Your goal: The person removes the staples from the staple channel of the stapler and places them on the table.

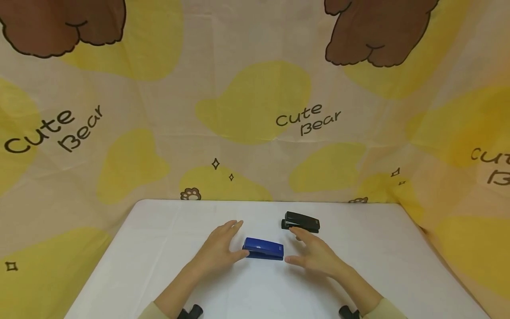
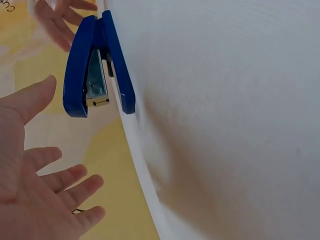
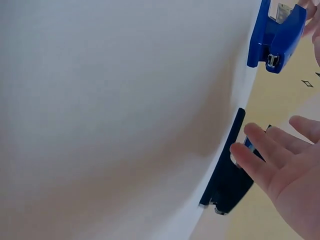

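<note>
A blue stapler [image 1: 264,249] lies on the white table between the two hands. My left hand [image 1: 218,248] is at its left end, fingers spread, the thumb tip overlapping that end in the head view. In the left wrist view a gap shows between the thumb and the blue stapler [image 2: 80,70], whose metal staple channel faces this hand. My right hand [image 1: 316,254] hovers off the right end with fingers extended, holding nothing. Behind its fingertips lies a black stapler [image 1: 302,221], partly covered by the fingers [image 3: 267,150] in the right wrist view.
The white table [image 1: 159,230] ends at a back edge against a hanging cloth [image 1: 255,168] printed with bears, yellow patches and lettering. Black wrist straps [image 1: 192,312] show at the bottom of the head view. Both hands cast soft shadows on the tabletop.
</note>
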A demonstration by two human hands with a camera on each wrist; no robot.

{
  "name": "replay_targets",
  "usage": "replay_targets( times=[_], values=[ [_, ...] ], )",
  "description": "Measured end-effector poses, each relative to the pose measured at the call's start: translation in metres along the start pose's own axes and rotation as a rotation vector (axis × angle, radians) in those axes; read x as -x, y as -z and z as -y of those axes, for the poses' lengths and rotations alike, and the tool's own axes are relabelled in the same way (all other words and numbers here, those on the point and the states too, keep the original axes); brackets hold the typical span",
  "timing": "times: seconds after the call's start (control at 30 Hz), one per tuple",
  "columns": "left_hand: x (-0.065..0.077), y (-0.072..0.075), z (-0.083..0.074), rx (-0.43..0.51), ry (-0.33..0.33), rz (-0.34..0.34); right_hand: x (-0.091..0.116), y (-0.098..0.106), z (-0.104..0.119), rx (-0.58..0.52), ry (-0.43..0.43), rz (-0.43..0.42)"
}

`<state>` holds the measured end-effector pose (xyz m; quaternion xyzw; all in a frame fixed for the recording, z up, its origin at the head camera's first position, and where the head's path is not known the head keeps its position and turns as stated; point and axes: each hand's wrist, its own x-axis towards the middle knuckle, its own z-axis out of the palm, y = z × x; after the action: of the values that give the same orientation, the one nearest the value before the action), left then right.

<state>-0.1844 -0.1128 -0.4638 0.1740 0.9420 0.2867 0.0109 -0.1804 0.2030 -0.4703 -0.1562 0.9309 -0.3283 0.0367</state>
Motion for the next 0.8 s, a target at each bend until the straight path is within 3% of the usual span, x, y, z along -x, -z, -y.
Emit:
replay_targets(
  times=[0.27,0.4,0.53,0.8],
  values=[
    [-0.005,-0.006,-0.001,0.204,0.042,0.045,-0.009,-0.008,0.000,-0.155,0.074,0.036],
    [-0.007,-0.007,0.000,0.267,0.016,0.048,-0.014,-0.010,0.000,-0.204,0.075,0.078],
    [-0.008,-0.008,-0.001,0.313,-0.002,0.049,-0.019,-0.011,-0.003,-0.247,0.066,0.122],
    [-0.010,-0.011,0.000,0.367,0.034,0.070,-0.022,-0.014,-0.001,-0.273,0.095,0.161]
  ],
)
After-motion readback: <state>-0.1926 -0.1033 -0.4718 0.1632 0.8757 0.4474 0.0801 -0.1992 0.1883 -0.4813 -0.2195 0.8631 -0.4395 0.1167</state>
